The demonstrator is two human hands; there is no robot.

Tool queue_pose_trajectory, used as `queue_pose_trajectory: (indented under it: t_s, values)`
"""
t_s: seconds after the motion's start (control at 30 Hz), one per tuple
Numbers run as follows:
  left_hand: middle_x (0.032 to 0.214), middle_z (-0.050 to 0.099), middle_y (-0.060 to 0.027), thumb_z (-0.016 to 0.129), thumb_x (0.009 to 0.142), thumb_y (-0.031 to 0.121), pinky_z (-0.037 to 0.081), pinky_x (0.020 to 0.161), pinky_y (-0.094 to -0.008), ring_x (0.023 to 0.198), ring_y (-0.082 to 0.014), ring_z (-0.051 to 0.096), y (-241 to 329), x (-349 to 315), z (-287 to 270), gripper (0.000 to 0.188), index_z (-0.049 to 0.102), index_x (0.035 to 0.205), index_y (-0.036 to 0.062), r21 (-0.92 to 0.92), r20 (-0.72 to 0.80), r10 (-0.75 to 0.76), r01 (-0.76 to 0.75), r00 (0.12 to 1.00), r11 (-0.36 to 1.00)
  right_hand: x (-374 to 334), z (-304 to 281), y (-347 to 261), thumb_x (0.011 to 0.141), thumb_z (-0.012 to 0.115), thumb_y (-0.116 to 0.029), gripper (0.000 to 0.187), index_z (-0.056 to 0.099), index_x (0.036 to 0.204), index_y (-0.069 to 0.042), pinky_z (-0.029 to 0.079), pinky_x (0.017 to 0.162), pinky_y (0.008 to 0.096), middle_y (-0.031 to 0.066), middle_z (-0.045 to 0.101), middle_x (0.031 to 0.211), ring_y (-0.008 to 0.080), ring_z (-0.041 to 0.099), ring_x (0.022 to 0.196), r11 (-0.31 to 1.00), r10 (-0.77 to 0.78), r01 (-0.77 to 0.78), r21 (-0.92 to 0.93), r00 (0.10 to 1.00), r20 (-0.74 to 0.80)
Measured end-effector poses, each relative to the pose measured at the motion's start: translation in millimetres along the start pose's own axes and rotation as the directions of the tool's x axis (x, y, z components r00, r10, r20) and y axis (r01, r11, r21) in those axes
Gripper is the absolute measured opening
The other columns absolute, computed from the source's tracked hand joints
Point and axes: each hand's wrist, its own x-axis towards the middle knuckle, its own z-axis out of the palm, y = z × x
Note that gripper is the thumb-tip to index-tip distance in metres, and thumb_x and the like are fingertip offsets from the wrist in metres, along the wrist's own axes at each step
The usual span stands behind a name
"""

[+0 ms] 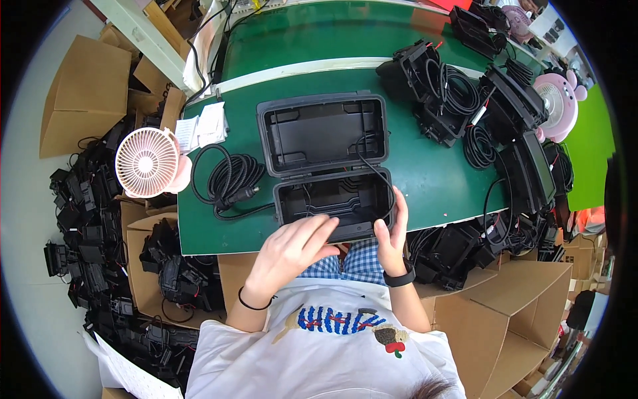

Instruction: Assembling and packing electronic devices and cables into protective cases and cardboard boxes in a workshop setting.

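A black plastic case (286,194) sits near the front edge of the green table, its lid (325,133) tipped back on the far side. The lower half looks mostly hollow, with a black cable (367,159) looping from the lid down its right side. My left hand (290,249) is over the case's front left rim, fingers stretched and apart, holding nothing visible. With the fingers along the outer right wall and the thumb at the front corner, my right hand (393,236) holds the case. Left of the case lies a coiled black cable (232,178) with a plug, its end running to the case.
A pink fan (147,163) and white paper slips (211,126) are at the left. Several black cases with cables (442,93) crowd the right, near another pink fan (557,103). Cardboard boxes (475,332) flank me; black parts (86,246) pile up at the left.
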Motion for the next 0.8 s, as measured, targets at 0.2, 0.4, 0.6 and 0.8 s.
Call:
queue_pose_trajectory:
  t_s: [0.2, 0.4, 0.6, 0.8]
  values:
    - [0.12, 0.062, -0.007, 0.076, 0.072, 0.024, 0.056, 0.077, -0.032, 0.093, -0.0223, 0.067, -6.5, -0.9, -7.0, 0.054, 0.061, 0.122, 0.0085, 0.035, 0.093, 0.086, -0.09, 0.992, 0.995, 3.0, -2.0, -2.3, 0.089, 0.059, -0.011, 0.07, 0.024, 0.148, 0.002, 0.021, 0.117, 0.0391, 0.0173, 0.03, 0.152, 0.0277, 0.029, 0.142, 0.999, 0.027, -0.028, 0.036, 1.0, 0.015]
    - [0.113, 0.061, -0.0128, 0.073, 0.074, 0.002, 0.057, 0.075, -0.0361, 0.091, -0.0309, 0.067, -19.2, -10.4, -7.5, 0.04, 0.055, 0.109, 0.0038, -0.228, 0.039, -0.088, 0.094, 0.995, 0.969, 36.1, -11.8, -19.2, 0.088, 0.06, -0.017, 0.075, 0.022, 0.151, -0.004, 0.022, 0.117, 0.0438, 0.0168, 0.03, 0.153, 0.0294, 0.029, 0.143, 0.992, 0.053, -0.068, 0.107, 0.989, 0.138]
    - [0.104, 0.063, -0.0102, 0.076, 0.076, 0.006, 0.057, 0.066, -0.0355, 0.084, -0.03, 0.068, -35.3, -7.2, -5.7, 0.034, 0.056, 0.104, 0.0048, -0.319, -0.013, -0.08, 0.072, 0.997, 0.945, 109.0, -4.4, -30.7, 0.094, 0.058, -0.022, 0.065, 0.029, 0.15, -0.006, 0.031, 0.113, 0.0407, 0.0165, 0.038, 0.149, 0.0277, 0.037, 0.138, 0.985, 0.069, -0.087, 0.149, 0.99, 0.124]
    - [0.099, 0.066, -0.0079, 0.078, 0.075, 0.008, 0.058, 0.065, -0.0315, 0.081, -0.024, 0.069, -37.9, 1.6, 6.3, 0.019, 0.065, 0.088, 0.0041, -0.092, -0.279, 0.102, -0.132, 0.955, 0.987, 151.8, 20.4, -24.8, 0.089, 0.069, -0.015, 0.073, 0.03, 0.149, -0.003, 0.045, 0.096, 0.0285, 0.0145, 0.055, 0.125, 0.0164, 0.058, 0.108, 0.941, 0.288, -0.322, 0.106, 0.924, 0.253]
